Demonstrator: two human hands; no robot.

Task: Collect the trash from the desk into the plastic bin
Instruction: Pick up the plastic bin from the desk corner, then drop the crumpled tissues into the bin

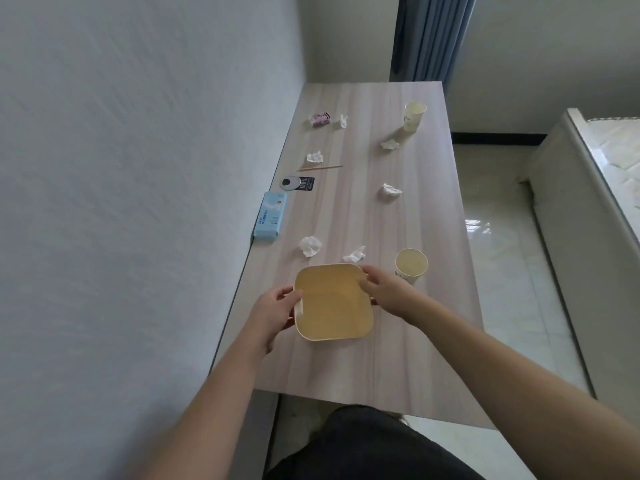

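Wooden desk (346, 368) littered with tissues. Left hand (273, 311) and right hand (388, 292) both grip the empty plastic bin (334, 303) by opposite rims; judged light, rigid.

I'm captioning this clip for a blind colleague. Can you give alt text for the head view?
Both hands, left hand and right hand, hold an empty yellow plastic bin on a wooden desk strewn with crumpled tissues and two paper cups.
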